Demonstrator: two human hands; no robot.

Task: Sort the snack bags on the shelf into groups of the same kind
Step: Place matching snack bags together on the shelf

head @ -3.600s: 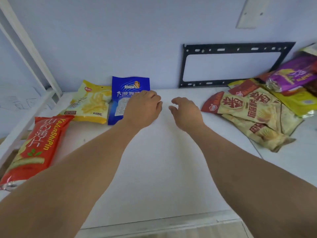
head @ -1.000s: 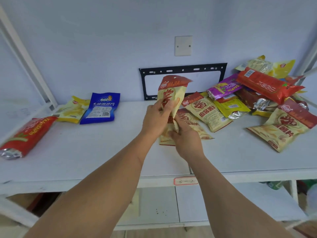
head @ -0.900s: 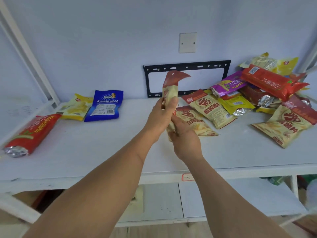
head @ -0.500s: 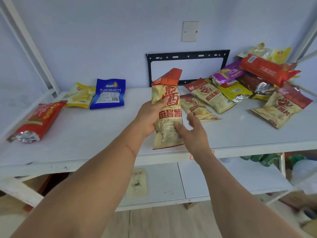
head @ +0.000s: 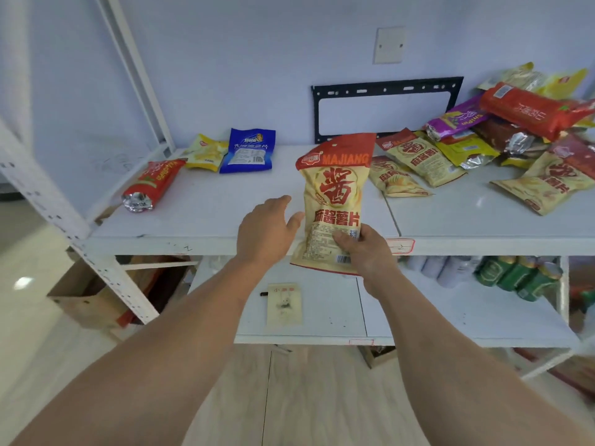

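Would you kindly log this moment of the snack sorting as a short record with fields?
held bag: MAJIANG bag, upright, in front of the shelf
right hand: grips the held bag's lower corner
left hand: open beside the bag, not holding it
left group: red bag, yellow bag, blue bag, side by side
same kind on shelf: three matching bags, right of centre
unsorted: mixed pile at far right
lower shelf: green cans

Bright, even light, soft faint shadows, wide-angle bending at edges, slight blur at right edge
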